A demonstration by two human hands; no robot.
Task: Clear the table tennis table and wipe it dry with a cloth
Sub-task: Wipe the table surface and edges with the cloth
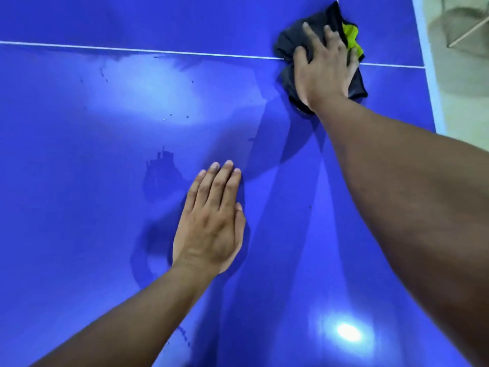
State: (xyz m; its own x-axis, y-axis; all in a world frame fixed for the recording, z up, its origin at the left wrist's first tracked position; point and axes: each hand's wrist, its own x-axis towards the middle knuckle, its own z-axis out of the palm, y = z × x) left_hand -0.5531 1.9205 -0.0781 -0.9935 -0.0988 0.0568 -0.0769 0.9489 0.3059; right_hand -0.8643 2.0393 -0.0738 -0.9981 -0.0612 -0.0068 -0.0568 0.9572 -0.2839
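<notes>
Left hand (209, 229) lies flat, relaxed on the blue table (66, 207). Right hand (321, 70) presses with straight fingers (312, 37) the dark cloth (288, 46) on the white line (158, 50), near the edge. Better to sweep overlapping strokes over the wet streaks (158, 176).

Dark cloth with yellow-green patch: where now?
Head view, upper right: dark cloth under the flat right hand, straddling the white line of the blue table.

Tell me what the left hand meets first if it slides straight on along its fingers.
Only bare table lies ahead of the left hand, then the white line. It would likely pass just left of the cloth, though narrowly.
</notes>
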